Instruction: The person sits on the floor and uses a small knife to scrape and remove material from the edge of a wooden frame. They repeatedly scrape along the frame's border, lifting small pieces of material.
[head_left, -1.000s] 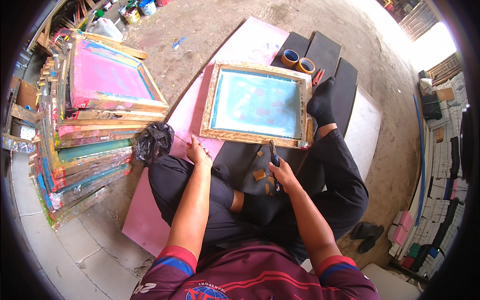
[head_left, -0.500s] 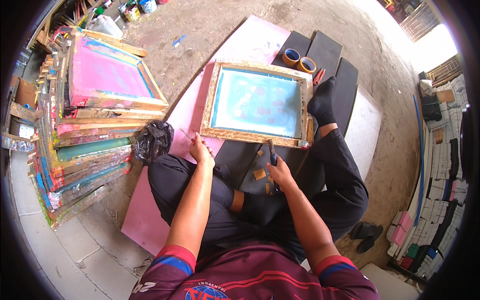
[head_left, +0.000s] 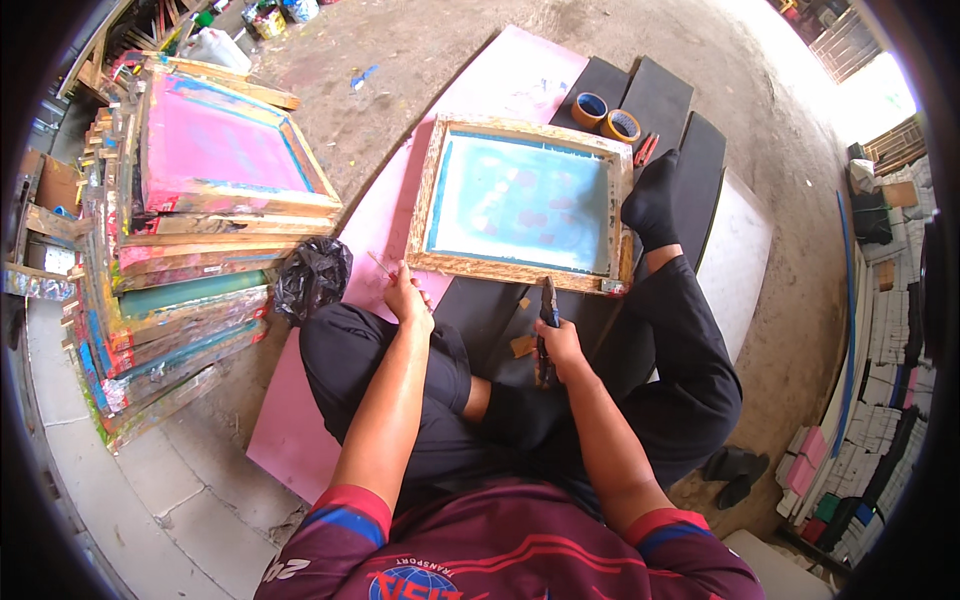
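A wooden screen-printing frame with blue-edged, pale blue mesh lies flat in front of me. By its near left corner, my left hand is closed around a slim screwdriver; the thin shaft sticks out up and to the left, and the fingers mostly hide its reddish handle. My right hand grips dark-handled pliers below the frame's near edge, jaws pointing away from me close to the wood. One plier handle shows beside the palm.
Stacked printing frames stand at left, beside a black plastic bag. Two tape rolls and a red-handled tool lie beyond the frame's far right corner. My socked foot rests against its right side. Pink board and black boards lie underneath.
The pliers have turned in my right hand, with more of the handles showing below the fingers. My left hand keeps its hold, almost still. The whole view has shifted slightly.
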